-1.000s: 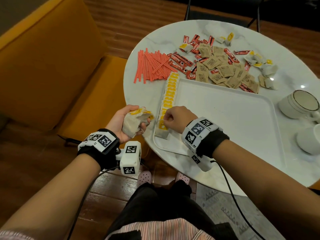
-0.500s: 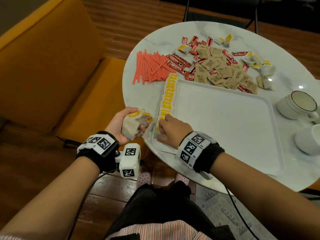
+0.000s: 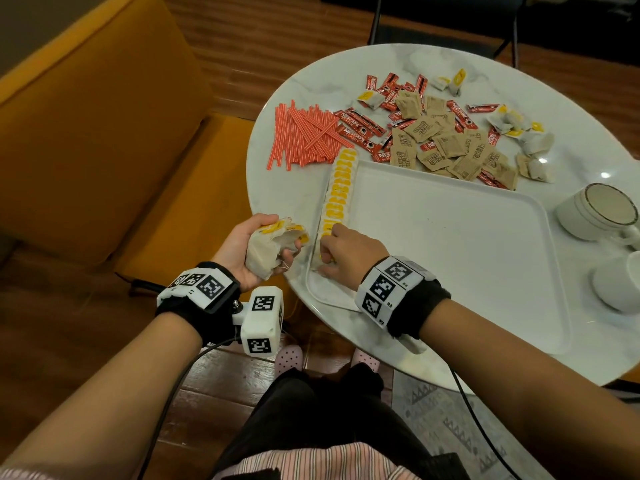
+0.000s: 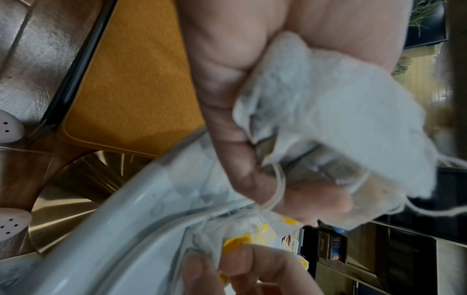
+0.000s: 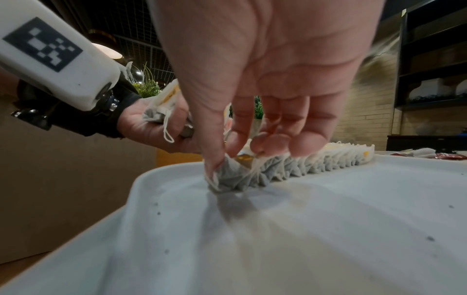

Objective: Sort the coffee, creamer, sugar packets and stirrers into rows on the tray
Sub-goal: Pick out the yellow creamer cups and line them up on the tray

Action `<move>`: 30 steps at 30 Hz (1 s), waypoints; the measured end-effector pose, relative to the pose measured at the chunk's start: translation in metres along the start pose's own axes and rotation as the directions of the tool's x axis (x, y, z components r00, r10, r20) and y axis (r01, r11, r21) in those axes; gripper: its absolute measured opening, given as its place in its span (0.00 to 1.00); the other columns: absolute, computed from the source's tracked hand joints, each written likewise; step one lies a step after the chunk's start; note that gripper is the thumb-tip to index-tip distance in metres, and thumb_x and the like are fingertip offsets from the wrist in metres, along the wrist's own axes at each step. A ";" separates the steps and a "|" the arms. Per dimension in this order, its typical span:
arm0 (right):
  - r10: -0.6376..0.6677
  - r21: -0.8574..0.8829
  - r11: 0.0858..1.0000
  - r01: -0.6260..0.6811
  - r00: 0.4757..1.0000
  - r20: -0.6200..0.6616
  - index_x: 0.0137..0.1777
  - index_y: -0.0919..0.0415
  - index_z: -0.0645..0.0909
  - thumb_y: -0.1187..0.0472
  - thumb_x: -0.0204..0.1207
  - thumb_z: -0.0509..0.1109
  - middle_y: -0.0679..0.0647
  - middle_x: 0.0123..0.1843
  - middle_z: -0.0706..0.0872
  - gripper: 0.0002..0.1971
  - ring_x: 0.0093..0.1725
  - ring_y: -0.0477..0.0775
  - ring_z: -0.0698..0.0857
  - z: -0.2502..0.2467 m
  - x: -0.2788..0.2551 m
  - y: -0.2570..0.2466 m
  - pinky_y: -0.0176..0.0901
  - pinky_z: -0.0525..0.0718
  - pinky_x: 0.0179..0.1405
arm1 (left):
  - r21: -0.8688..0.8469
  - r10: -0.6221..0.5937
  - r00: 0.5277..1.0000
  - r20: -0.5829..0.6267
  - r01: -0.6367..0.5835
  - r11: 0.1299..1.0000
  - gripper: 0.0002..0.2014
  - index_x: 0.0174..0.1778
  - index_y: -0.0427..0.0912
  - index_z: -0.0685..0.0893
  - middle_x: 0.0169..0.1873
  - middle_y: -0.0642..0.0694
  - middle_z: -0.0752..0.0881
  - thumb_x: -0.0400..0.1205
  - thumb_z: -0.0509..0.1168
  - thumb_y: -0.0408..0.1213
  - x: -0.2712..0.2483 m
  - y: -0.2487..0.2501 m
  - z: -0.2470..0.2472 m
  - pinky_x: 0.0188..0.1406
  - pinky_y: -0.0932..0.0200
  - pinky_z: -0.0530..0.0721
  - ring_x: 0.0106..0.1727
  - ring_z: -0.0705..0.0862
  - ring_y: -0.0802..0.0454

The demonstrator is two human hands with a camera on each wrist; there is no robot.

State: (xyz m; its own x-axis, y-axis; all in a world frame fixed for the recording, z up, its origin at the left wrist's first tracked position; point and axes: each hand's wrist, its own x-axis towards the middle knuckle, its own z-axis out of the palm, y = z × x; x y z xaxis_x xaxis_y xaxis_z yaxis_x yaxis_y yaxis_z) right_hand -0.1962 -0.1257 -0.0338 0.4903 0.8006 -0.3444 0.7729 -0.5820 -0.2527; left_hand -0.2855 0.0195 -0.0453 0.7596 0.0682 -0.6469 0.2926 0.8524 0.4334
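A white tray (image 3: 450, 258) lies on the round marble table. Along its left edge runs a row of tea bags with yellow tags (image 3: 341, 181). My right hand (image 3: 329, 252) is at the near end of that row; its thumb and fingers (image 5: 255, 145) pinch a tea bag (image 5: 232, 177) that touches the tray floor (image 5: 278, 239). Just off the table's left edge, my left hand (image 3: 258, 239) grips a bunch of tea bags (image 3: 270, 249), seen close in the left wrist view as a grey bundle (image 4: 341, 119) with loose strings.
Behind the tray lie red stirrers (image 3: 304, 133), red coffee sticks (image 3: 360, 129), brown sugar packets (image 3: 446, 143) and loose tea bags (image 3: 519, 133). Two white cups (image 3: 599, 213) (image 3: 620, 282) stand at the tray's right. An orange sofa (image 3: 86, 116) sits to the left.
My right hand has come down and toward me, setting a tea bag at the near end of the row. The left hand with its bunch has stayed put.
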 end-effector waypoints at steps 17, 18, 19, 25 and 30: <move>0.180 0.612 0.790 -0.024 0.964 -0.196 0.50 0.65 0.84 0.60 0.76 0.70 0.45 0.35 0.80 0.08 0.33 0.39 0.75 -0.019 -0.005 -0.001 0.19 0.71 0.30 | 0.044 -0.008 0.998 0.067 0.005 0.999 0.16 0.30 0.37 0.91 0.36 0.38 0.85 0.72 0.61 0.43 -0.005 -0.010 0.010 0.22 0.68 0.78 0.37 0.73 0.52; 0.174 0.609 0.793 -0.018 0.964 -0.199 0.50 0.65 0.84 0.61 0.76 0.69 0.45 0.34 0.79 0.09 0.33 0.41 0.76 -0.020 -0.006 0.000 0.19 0.70 0.30 | 0.038 -0.005 0.998 0.061 0.003 0.999 0.16 0.31 0.37 0.91 0.37 0.38 0.85 0.71 0.62 0.43 -0.005 -0.010 0.009 0.22 0.68 0.79 0.37 0.73 0.52; 0.166 0.599 0.801 -0.013 0.965 -0.202 0.51 0.66 0.84 0.61 0.76 0.69 0.46 0.35 0.79 0.09 0.35 0.44 0.76 -0.022 -0.008 0.001 0.20 0.70 0.31 | 0.026 -0.002 0.999 0.053 0.001 1.000 0.15 0.32 0.37 0.91 0.39 0.37 0.85 0.71 0.62 0.42 -0.005 -0.010 0.007 0.22 0.67 0.79 0.37 0.74 0.51; 0.171 0.568 0.821 -0.056 0.974 -0.152 0.44 0.61 0.83 0.62 0.74 0.69 0.49 0.36 0.80 0.03 0.39 0.47 0.77 -0.028 -0.016 0.008 0.23 0.71 0.33 | 0.020 0.024 0.999 0.027 -0.024 1.000 0.13 0.38 0.38 0.88 0.42 0.38 0.84 0.71 0.63 0.42 -0.010 -0.007 0.002 0.23 0.67 0.80 0.38 0.74 0.51; 0.095 0.548 0.826 -0.130 0.991 0.092 0.33 0.55 0.76 0.63 0.73 0.69 0.48 0.30 0.81 0.09 0.30 0.44 0.79 -0.028 -0.028 0.010 0.32 0.76 0.31 | 0.073 0.020 0.999 0.035 -0.022 0.997 0.15 0.32 0.39 0.91 0.48 0.40 0.81 0.71 0.62 0.44 -0.010 -0.006 -0.002 0.25 0.67 0.77 0.38 0.73 0.53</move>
State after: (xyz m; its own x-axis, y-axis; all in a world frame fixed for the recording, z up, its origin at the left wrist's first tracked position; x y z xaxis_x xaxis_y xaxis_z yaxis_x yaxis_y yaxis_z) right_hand -0.1908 -0.1498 -0.0019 0.5226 0.7251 -0.4485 0.3542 -0.6631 -0.6594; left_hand -0.2961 0.0147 -0.0424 0.7852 0.0669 -0.6156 0.3172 0.8104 0.4926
